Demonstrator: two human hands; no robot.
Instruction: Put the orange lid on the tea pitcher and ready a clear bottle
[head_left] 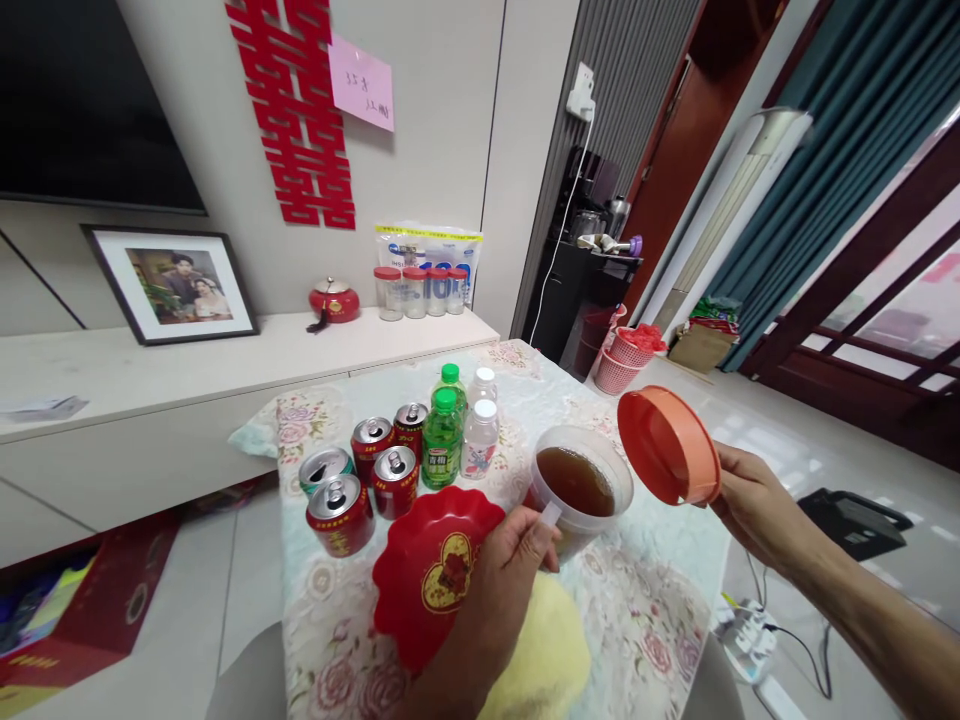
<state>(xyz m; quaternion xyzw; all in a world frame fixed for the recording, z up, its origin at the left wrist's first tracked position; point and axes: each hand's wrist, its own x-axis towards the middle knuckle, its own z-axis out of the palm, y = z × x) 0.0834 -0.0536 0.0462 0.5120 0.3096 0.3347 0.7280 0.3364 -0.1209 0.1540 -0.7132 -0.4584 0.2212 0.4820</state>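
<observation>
Pitcher [622,478], translucent, right of frame centre: walls looked stiff; brown liquid [574,482] probably made it heavy, prone to slosh. Handle [551,513], the sensible hold, was clamped by left fingers [519,521]. Orange tub [694,430], seemingly light: side gripped by right fingers [731,462]. Behind: green bottle [442,440], labelled 青梅; bag [431,248], apparently "100"; pink note [361,85], handwritten "35", upper left.

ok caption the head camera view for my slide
The left hand holds a translucent pitcher of brown liquid; the right hand holds up a round, hollow orange piece beside it.
</observation>
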